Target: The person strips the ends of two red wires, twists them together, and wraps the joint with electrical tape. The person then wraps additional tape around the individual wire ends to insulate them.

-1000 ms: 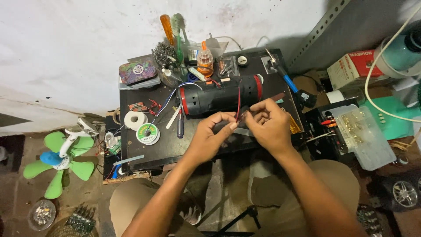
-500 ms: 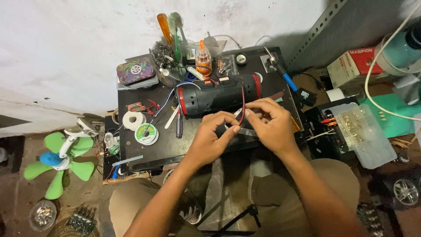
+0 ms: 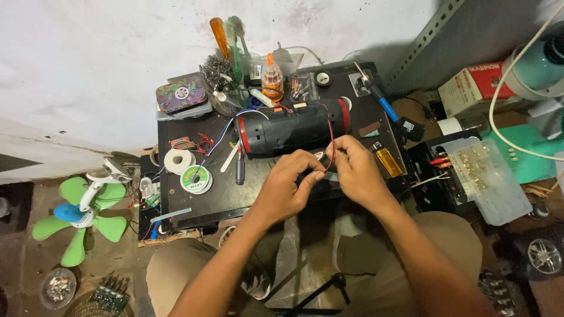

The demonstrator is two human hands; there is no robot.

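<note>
A black cylindrical speaker body (image 3: 288,129) with red end rings lies on a small black worktable (image 3: 194,199). My left hand (image 3: 288,185) and my right hand (image 3: 355,170) meet just in front of it, fingertips pinched together on a thin red wire (image 3: 331,138) that loops up over the cylinder. A small dark part sits between the fingers; its shape is hidden by them.
A solder spool (image 3: 195,179), white tape roll (image 3: 178,160), screwdriver (image 3: 239,167), yellow lighter (image 3: 388,158) and blue-handled soldering iron (image 3: 382,103) lie on the table. A green fan (image 3: 76,214) stands on the floor at left, a clear parts box (image 3: 484,176) at right.
Both hands have shifted slightly toward the table's front edge, still pinched on the red wire. The speaker body has not moved.
</note>
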